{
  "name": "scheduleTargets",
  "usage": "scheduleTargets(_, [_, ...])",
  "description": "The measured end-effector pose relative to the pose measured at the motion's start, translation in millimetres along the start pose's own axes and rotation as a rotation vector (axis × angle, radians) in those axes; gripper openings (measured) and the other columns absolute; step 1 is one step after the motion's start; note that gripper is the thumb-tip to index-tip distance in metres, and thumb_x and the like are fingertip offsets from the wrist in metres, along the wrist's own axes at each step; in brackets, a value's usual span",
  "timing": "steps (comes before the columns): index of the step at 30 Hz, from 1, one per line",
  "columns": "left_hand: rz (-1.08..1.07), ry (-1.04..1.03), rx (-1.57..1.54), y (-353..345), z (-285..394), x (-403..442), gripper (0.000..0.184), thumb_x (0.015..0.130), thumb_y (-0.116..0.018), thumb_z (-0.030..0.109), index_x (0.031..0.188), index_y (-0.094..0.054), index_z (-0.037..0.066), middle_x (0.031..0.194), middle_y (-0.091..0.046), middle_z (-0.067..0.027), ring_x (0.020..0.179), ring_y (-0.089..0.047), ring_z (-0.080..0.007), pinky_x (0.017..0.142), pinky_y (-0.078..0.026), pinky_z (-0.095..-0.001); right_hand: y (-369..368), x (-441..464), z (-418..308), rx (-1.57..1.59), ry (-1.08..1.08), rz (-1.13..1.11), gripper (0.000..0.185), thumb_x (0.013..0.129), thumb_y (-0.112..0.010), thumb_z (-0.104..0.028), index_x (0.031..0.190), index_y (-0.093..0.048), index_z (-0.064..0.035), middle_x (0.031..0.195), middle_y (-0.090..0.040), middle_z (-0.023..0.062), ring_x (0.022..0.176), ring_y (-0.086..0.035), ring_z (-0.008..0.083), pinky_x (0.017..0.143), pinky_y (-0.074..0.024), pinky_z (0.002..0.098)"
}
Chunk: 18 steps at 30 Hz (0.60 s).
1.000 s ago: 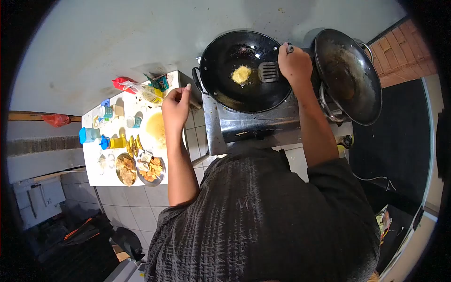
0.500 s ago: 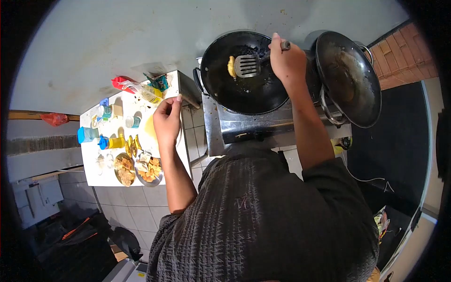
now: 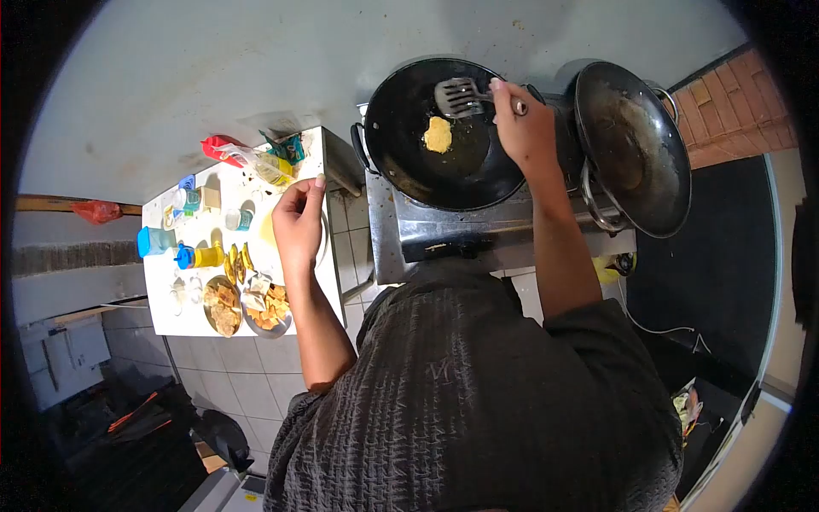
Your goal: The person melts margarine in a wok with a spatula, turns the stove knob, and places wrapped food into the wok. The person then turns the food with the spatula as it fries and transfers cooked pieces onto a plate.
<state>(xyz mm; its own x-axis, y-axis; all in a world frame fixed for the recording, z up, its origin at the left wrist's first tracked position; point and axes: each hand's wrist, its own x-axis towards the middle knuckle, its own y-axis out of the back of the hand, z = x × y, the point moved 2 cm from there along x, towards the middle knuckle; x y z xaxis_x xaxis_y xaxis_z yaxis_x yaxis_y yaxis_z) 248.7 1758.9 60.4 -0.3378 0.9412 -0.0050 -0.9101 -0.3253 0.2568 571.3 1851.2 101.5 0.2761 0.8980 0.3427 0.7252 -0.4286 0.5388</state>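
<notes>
My right hand (image 3: 524, 128) is closed around the handle of a slotted metal spatula (image 3: 458, 97). The spatula's blade is over the far side of a black wok (image 3: 409, 181). A small yellow fried piece of food (image 3: 438, 135) lies flat in the wok in a little oil, just apart from the blade. My left hand (image 3: 299, 220) is raised near the edge of the white table, its fingers curled in and the thumb pointing up. I see nothing in it. Behind it, a round plate with something pale yellow (image 3: 268, 232) is partly hidden.
The wok sits on a metal stove (image 3: 388, 243). A large wok-shaped lid or pan (image 3: 631, 145) stands tilted at its right. On the white table (image 3: 183, 316) are plates of fried food (image 3: 271, 307), bananas (image 3: 235, 264), a yellow bottle (image 3: 205, 256), jars and packets.
The spatula has drawn away from the food toward the far side of the wok. The yellow piece now lies flat, a little nearer to me. My left hand has hardly moved.
</notes>
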Motion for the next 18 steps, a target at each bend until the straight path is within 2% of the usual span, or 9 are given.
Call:
scheduleTargets(2, [-0.016,0.006,-0.004,-4,-1,0,0.026,0.092,-0.066,0.024,0.092,-0.067,-0.002,0.074,-0.059,0.004,0.067,-0.046,-0.0035,0.06,-0.037,-0.0188,-6,-3,-3,0.028,-0.008,-0.076,0.035,0.094,-0.055,-0.037,0.087,-0.067,-0.0047,0.078,-0.063,0.022,0.076,-0.062,0.0412,0.064,-0.0489,0.0402])
scheduleTargets(4, [-0.069,0.044,-0.007,-7,-2,1,0.029,0.091,-0.067,0.027,0.093,-0.067,-0.002,0.085,-0.064,-0.0015,0.079,-0.054,-0.0079,0.076,-0.043,-0.0227,-12,-8,-3,0.044,0.003,-0.115,0.034,0.094,-0.055,-0.036,0.088,-0.067,-0.0046,0.078,-0.063,0.0223,0.077,-0.061,0.0422,0.063,-0.0488,0.0404])
scheduleTargets(7, [-0.082,0.044,-0.025,-14,-2,1,0.028,0.091,-0.067,0.026,0.093,-0.066,-0.002,0.084,-0.064,-0.001,0.078,-0.053,-0.0078,0.075,-0.042,-0.0224,-15,-15,2,0.064,-0.034,-0.167,0.033,0.093,-0.055,-0.035,0.087,-0.066,-0.0043,0.076,-0.061,0.023,0.077,-0.057,0.0449,0.062,-0.0481,0.0429])
scheduleTargets(9, [-0.09,0.048,-0.023,-17,3,-1,0.028,0.091,-0.067,0.026,0.093,-0.066,-0.002,0.084,-0.063,-0.0006,0.078,-0.052,-0.0076,0.075,-0.042,-0.022,-8,-15,6,-0.094,0.095,-0.084,0.033,0.093,-0.055,-0.034,0.085,-0.066,-0.004,0.074,-0.061,0.0224,0.074,-0.059,0.0439,0.061,-0.0476,0.0449])
scheduleTargets(11, [-0.1,0.052,-0.021,-19,2,-1,0.027,0.091,-0.067,0.026,0.093,-0.066,-0.002,0.084,-0.062,-0.0002,0.078,-0.052,-0.0074,0.074,-0.041,-0.0217,2,-16,8,-0.141,0.094,-0.058,0.032,0.093,-0.056,-0.033,0.084,-0.066,-0.0038,0.074,-0.061,0.0221,0.073,-0.059,0.0431,0.06,-0.0474,0.0452])
scheduleTargets(13, [-0.087,0.002,-0.047,-22,-3,1,0.026,0.092,-0.067,0.023,0.094,-0.066,-0.003,0.077,-0.06,0.003,0.069,-0.048,-0.0037,0.062,-0.038,-0.0184,9,-15,10,-0.19,0.096,-0.034,0.031,0.093,-0.056,-0.032,0.083,-0.066,-0.0036,0.073,-0.061,0.0218,0.072,-0.06,0.0423,0.06,-0.0471,0.0456])
scheduleTargets(17, [-0.095,0.021,-0.066,-25,-5,1,0.026,0.091,-0.067,0.023,0.094,-0.066,-0.003,0.077,-0.06,0.0031,0.069,-0.048,-0.0036,0.062,-0.038,-0.0183,7,-12,6,-0.028,0.093,-0.045,0.029,0.092,-0.058,-0.031,0.086,-0.067,-0.0036,0.073,-0.061,0.0219,0.07,-0.061,0.0409,0.058,-0.0476,0.0421])
scheduleTargets(18, [-0.107,0.04,-0.06,-26,-4,1,0.026,0.091,-0.067,0.023,0.094,-0.066,-0.002,0.08,-0.061,0.0019,0.073,-0.049,-0.005,0.067,-0.039,-0.0194,2,-12,2,0.062,0.099,-0.082,0.029,0.092,-0.059,-0.031,0.088,-0.067,-0.0035,0.073,-0.061,0.0223,0.071,-0.061,0.041,0.059,-0.0479,0.0406])
